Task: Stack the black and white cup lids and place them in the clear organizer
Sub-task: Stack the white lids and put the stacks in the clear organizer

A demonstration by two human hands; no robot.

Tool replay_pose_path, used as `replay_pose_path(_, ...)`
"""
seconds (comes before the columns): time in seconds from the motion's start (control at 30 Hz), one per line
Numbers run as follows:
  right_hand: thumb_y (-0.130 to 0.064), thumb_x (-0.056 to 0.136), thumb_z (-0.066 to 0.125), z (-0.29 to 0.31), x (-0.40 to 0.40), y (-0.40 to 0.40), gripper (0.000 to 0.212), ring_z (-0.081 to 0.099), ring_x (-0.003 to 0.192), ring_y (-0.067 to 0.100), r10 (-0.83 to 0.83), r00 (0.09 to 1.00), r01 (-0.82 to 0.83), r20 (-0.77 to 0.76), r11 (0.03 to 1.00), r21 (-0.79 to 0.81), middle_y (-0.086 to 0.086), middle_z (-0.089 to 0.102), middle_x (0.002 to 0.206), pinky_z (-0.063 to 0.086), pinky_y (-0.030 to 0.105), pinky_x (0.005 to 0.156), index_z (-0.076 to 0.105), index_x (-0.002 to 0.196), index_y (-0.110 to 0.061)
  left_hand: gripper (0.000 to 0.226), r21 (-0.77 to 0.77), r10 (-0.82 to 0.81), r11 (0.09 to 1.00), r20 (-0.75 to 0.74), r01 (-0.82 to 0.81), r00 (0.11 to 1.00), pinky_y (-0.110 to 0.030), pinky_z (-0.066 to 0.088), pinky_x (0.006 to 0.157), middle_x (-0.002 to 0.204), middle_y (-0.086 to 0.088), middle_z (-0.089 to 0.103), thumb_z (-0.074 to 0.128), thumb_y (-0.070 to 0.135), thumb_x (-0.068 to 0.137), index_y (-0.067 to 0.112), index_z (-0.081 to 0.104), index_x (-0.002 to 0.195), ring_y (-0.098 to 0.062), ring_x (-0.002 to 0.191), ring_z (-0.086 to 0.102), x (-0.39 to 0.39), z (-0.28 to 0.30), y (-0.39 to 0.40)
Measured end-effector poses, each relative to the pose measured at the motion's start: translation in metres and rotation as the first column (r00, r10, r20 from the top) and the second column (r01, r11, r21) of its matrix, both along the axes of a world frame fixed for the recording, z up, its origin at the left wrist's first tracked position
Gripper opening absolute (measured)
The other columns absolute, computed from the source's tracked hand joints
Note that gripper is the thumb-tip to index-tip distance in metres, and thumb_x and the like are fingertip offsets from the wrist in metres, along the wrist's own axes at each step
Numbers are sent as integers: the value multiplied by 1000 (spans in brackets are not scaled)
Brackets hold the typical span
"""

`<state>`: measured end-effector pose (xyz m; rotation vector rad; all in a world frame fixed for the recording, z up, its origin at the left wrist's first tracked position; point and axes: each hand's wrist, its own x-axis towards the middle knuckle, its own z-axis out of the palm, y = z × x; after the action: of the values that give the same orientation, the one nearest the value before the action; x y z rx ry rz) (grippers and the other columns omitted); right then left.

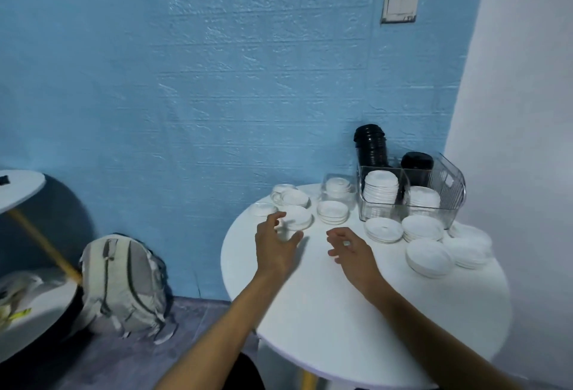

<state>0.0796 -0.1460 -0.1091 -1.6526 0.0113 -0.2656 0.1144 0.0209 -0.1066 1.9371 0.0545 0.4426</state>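
The clear organizer (451,185) stands at the back right of the round white table (341,312). It holds two black lid stacks (371,144) at the rear and two white lid stacks (380,186) in front. Loose white lids lie in small piles: one (297,217) by my left hand, one (333,211) in the middle, and several on the right (429,258). My left hand (276,245) hovers open just in front of the left pile. My right hand (350,248) hovers open over bare table, holding nothing.
A small clear container (339,188) with white lids sits left of the organizer. A grey backpack (124,284) leans on the floor left of the table. Another white table (18,188) stands far left. A blue wall runs behind, and a white wall is close on the right.
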Motion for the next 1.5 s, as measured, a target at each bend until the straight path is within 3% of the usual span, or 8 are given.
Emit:
replay_pose_path(0.13,-8,100,59,0,3,0,15,60,72,15,15,1000,-15,-9,1000,12,7,64,96,44,12,59,65,92,-19,93,189,81,980,-87,-63,993,-36,31,109,145,-5,45,92,50,64,34,46,144,-30,135,40,27,4,-1)
replay_pose_path(0.23,-13,101,57,1,2,0,9,61,68,13,8,1000,-7,-19,1000,10,7,65,96,44,13,59,66,99,-13,103,266,67,963,-96,-39,993,-42,33,111,150,-2,44,89,63,59,41,40,147,-29,139,37,39,8,-4)
replay_pose_path(0.67,-22,103,57,8,6,-11,19,61,67,16,51,997,-50,-62,999,13,9,67,97,48,16,53,65,110,-6,84,242,-24,969,-117,52,993,-37,40,107,133,14,65,89,65,56,38,61,131,-12,128,57,41,10,-8)
replay_pose_path(0.9,-13,101,60,12,8,-17,6,63,67,24,51,997,-44,-50,991,123,8,62,99,54,27,51,63,99,-18,84,-11,-258,966,-63,258,964,-2,44,72,118,11,66,99,31,61,32,57,134,-5,103,64,3,6,-15)
replay_pose_path(1.07,-13,103,54,17,3,-18,10,67,65,20,115,991,-97,-65,968,231,14,65,96,57,25,58,63,100,-13,93,-140,-386,915,-34,378,922,-15,55,84,124,7,68,97,37,55,31,56,139,-2,106,67,-8,4,-19)
replay_pose_path(1.17,-10,102,56,18,-3,-18,18,70,75,18,162,987,-150,-20,950,275,9,67,99,59,27,69,62,118,-11,99,-103,-425,900,-4,423,905,-28,59,90,125,8,68,94,46,53,37,53,143,-7,107,69,-8,1,-19)
replay_pose_path(1.33,-6,92,70,16,-6,-21,34,67,73,2,131,989,-142,70,971,191,-2,69,98,52,15,70,64,125,-13,98,-53,-470,881,36,471,882,-24,58,89,123,12,66,93,42,55,42,51,143,-7,104,70,-14,1,-22)
replay_pose_path(1.5,-10,76,87,13,-5,-24,40,69,97,13,186,979,-197,88,972,130,7,72,112,51,16,76,72,112,-15,78,20,-489,872,20,489,872,-30,54,98,113,8,74,92,45,57,40,53,124,-9,110,67,-18,0,-23)
